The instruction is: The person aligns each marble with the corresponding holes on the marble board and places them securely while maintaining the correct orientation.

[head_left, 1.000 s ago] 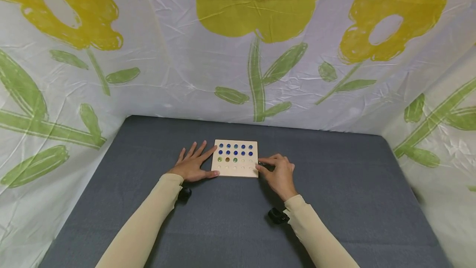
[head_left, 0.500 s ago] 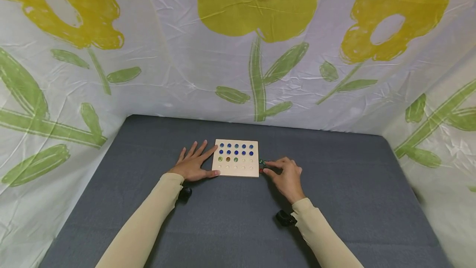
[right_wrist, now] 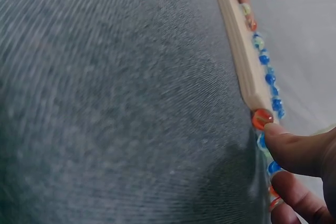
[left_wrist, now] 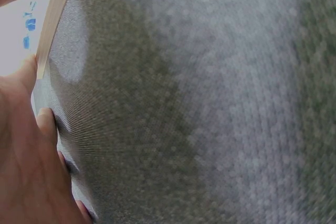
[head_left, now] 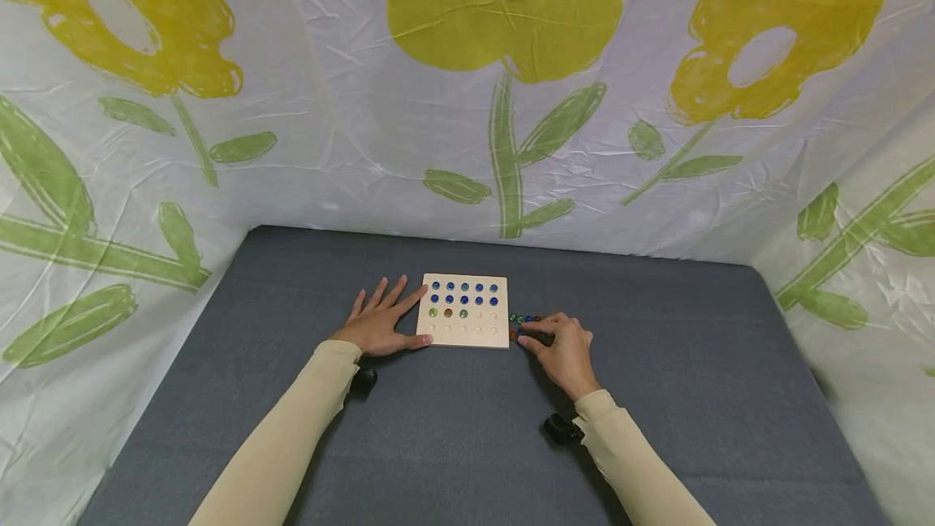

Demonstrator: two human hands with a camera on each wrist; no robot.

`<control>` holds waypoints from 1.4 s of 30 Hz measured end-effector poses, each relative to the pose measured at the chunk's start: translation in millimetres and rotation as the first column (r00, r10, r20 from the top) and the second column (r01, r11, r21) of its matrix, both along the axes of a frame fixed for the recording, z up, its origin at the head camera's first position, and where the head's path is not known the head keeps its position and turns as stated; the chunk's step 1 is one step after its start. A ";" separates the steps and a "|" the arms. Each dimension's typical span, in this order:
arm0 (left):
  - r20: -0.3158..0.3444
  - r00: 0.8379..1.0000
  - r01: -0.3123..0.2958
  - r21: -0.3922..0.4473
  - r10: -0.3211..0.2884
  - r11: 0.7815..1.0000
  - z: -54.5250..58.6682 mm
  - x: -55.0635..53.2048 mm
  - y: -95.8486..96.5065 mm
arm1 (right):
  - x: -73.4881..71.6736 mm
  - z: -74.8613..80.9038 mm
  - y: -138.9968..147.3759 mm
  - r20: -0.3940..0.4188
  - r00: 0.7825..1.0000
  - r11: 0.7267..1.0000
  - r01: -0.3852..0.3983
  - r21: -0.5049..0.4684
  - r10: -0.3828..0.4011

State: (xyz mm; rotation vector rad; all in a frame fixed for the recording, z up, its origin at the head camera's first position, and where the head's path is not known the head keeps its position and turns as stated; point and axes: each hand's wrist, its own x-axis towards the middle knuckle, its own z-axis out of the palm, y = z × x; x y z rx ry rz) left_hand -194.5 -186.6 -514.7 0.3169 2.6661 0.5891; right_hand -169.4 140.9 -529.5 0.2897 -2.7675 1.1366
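A pale wooden board (head_left: 478, 339) with rows of round hollows lies on the table. Mostly blue glass marbles fill its two far rows, and three green and amber ones sit at the left of the third. My left hand (head_left: 376, 329) lies with spread fingers, its index finger and thumb on the board's left edge. Right of the board, my right hand (head_left: 562, 351) reaches among loose marbles (head_left: 517, 317), thumb and index finger apart. In the right wrist view the thumb tip is right beside an orange marble (right_wrist: 262, 119), and the index finger is near a blue marble (right_wrist: 273, 167).
The table has a dark grey cloth (head_left: 438, 445). A white curtain (head_left: 351, 153) printed with yellow flowers stands behind it and along both sides. A black wrist camera (head_left: 561, 428) hangs under the right sleeve, and another (head_left: 363, 381) under the left.
My right hand has drawn back slightly rightward from the board's edge, and its index finger has come toward the thumb, uncovering more loose marbles. The left hand and the board's marbles stay the same.
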 end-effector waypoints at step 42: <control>0.018 1.000 -0.005 0.001 0.005 1.000 -2.5 -1.5 0.5 | 3.3 0.6 1.2 -0.035 0.999 1.000 0.000 0.025 0.000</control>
